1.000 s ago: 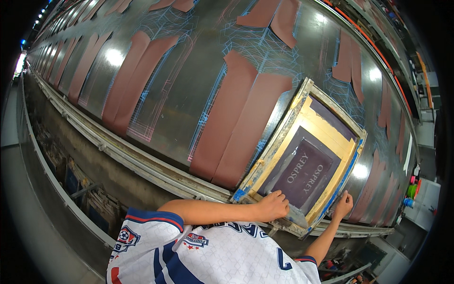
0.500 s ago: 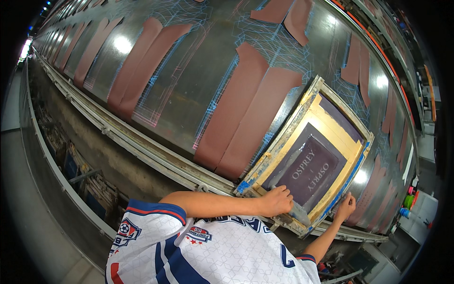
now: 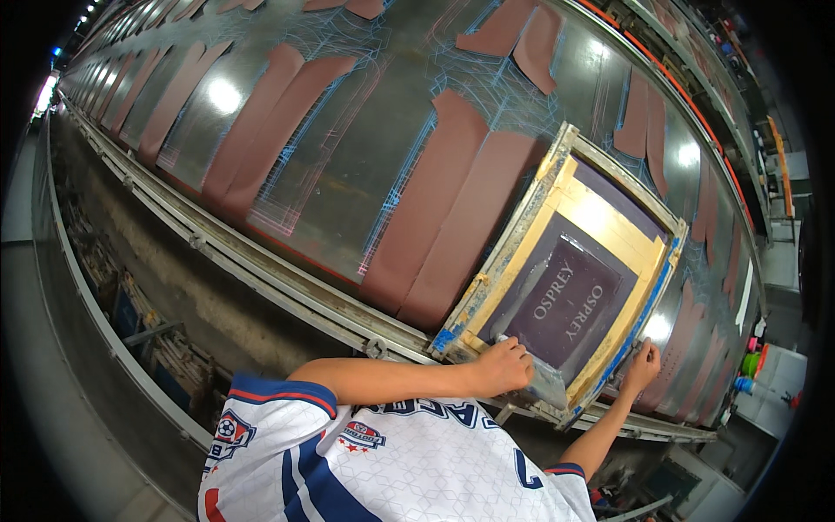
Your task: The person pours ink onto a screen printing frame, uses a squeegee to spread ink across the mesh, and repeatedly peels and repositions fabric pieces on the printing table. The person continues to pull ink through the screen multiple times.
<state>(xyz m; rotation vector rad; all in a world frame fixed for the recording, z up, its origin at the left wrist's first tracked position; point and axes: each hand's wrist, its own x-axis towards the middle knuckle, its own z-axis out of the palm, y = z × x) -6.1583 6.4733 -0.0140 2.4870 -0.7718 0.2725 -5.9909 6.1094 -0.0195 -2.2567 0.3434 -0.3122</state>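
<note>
A screen frame (image 3: 483,291) with tan taped borders, blue tape and a dark purple centre (image 3: 583,278) with pale lettering lies tilted at the table's near edge. My left hand (image 3: 504,365) is closed at the screen's lower left inner edge, over a pale item I cannot make out, beside a translucent smeared strip (image 3: 546,384). My right hand (image 3: 642,367) is pinched just outside the frame's right side, low down; what it holds is unclear. A pair of maroon cut pieces (image 3: 417,217) lies against the frame's left side.
The long dark table (image 3: 322,209) carries several more maroon pieces (image 3: 252,139) and blue and pink guide lines. A metal rail (image 3: 226,257) runs along its near edge, above a trough with stored frames (image 3: 152,322). An orange strip and coloured items (image 3: 752,365) are at the right.
The screen's far end has shifted up and left, closer to the maroon pair beside it. My right hand has risen slightly along the frame's side; my left hand stays near the lower inner edge.
</note>
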